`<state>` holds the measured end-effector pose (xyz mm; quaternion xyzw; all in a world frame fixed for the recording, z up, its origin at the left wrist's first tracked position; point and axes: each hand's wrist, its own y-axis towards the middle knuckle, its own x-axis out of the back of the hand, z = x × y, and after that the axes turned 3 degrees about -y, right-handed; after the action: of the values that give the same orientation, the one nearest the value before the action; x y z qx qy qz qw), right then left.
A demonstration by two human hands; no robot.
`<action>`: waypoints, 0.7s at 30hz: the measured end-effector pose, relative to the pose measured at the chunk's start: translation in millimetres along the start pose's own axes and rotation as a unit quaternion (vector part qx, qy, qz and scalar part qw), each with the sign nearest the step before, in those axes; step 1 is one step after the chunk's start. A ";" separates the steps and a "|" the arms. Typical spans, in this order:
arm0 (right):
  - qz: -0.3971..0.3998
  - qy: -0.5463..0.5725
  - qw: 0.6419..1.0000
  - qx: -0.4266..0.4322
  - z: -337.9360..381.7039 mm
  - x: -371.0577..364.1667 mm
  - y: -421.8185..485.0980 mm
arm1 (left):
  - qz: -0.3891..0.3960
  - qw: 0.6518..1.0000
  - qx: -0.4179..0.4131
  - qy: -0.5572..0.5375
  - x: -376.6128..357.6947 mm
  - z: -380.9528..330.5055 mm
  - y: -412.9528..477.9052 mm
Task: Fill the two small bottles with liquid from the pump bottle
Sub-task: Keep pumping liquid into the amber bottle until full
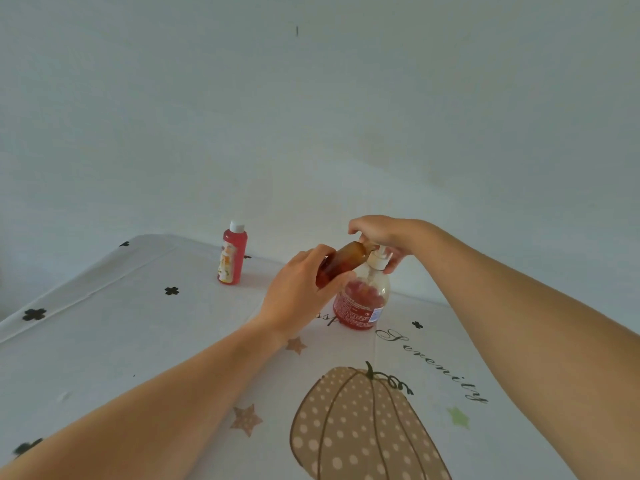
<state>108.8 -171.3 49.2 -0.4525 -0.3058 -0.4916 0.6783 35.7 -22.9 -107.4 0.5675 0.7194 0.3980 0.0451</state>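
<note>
A clear pump bottle (363,299) with red liquid in its lower half stands on the table. My right hand (388,237) rests on top of its white pump head (379,259), fingers curled over it. My left hand (304,289) grips a small amber bottle (346,261), tilted with its mouth up against the pump's spout. A second small bottle (232,254), full of red liquid and closed with a white cap, stands upright to the left, apart from both hands.
A white tablecloth (121,341) with black clover marks, stars, a dotted pumpkin print and script lettering covers the table. A plain white wall rises just behind the table's far edge.
</note>
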 end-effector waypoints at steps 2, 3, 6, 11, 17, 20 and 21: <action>-0.007 -0.002 1.000 0.002 -0.7 -1.7 1.7 | -0.004 1.000 0.000 -0.001 -0.3 -0.4 -0.1; -0.012 -0.002 1.000 0.002 -1.7 -2.8 2.7 | -0.005 1.000 -0.001 -0.002 -0.6 -0.2 0.3; -0.036 -0.003 0.999 0.009 -4.9 -8.4 5.8 | -0.002 1.000 -0.007 0.004 -0.2 1.5 0.8; -0.049 -0.025 0.998 0.010 -5.9 -12.3 9.2 | 0.003 1.000 -0.011 0.006 -1.5 5.1 1.3; -0.006 0.001 1.000 0.005 -3.4 -2.4 3.4 | 0.012 1.000 -0.016 0.007 -1.1 2.4 2.1; 0.034 0.021 0.999 -0.002 -2.6 10.2 -2.2 | 0.014 1.000 -0.016 0.012 -1.7 1.5 1.6; 0.041 0.031 0.999 -0.002 -3.4 13.6 -4.0 | 0.014 1.000 -0.014 0.012 -1.8 1.4 1.9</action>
<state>109.4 -180.1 60.8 -0.4504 -0.2647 -0.4781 0.7060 38.5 -23.6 -107.8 0.5720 0.7060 0.4158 0.0386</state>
